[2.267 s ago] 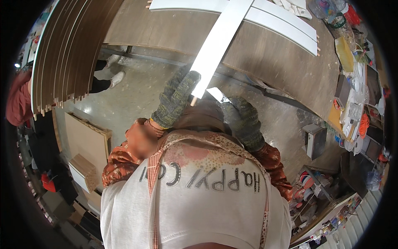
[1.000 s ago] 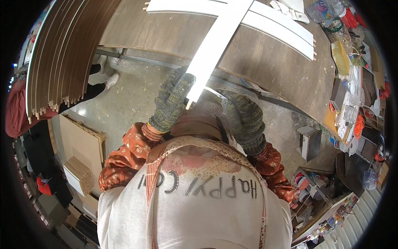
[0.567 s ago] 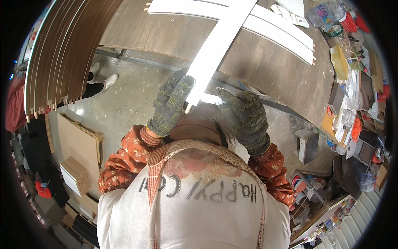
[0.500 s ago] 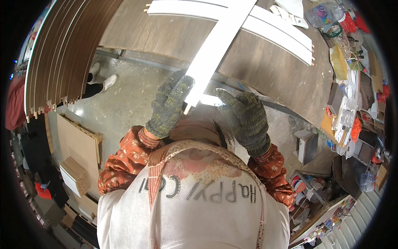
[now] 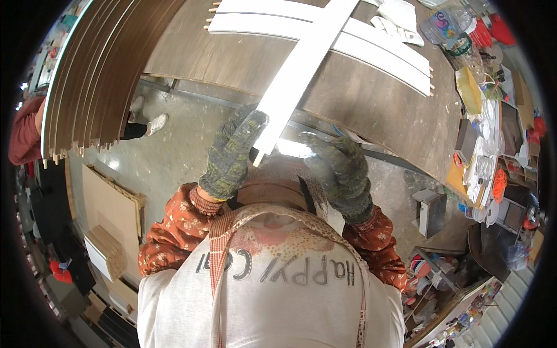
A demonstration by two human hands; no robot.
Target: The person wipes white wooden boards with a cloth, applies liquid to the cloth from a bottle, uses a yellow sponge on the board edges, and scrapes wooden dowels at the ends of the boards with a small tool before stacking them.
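A long white board (image 5: 301,66) slants toward me across the table, a short wooden dowel (image 5: 259,159) sticking out of its near end. My gloved left hand (image 5: 232,153) is closed on the left edge of that end. To the right of the board my gloved right hand (image 5: 342,171) is held with curled fingers, somewhat blurred. By its fingertips is a small bright white piece (image 5: 295,148), too glaring to name. Beneath the slanted board, more white boards (image 5: 377,49) lie crosswise on the brown table (image 5: 400,116), with dowels at their ends.
Brown boards with dowelled ends (image 5: 96,81) stand stacked at the left, a person's red sleeve (image 5: 28,133) beside them. White cloth gloves (image 5: 397,23) and plastic bottles (image 5: 447,24) lie at the far right. A small grey box (image 5: 430,213) stands on the floor; cartons (image 5: 107,249) are lower left.
The slanted board's near end sits slightly lower and further left, my left hand still on it. My right hand has shifted slightly. More of the person's sleeve shows at the left.
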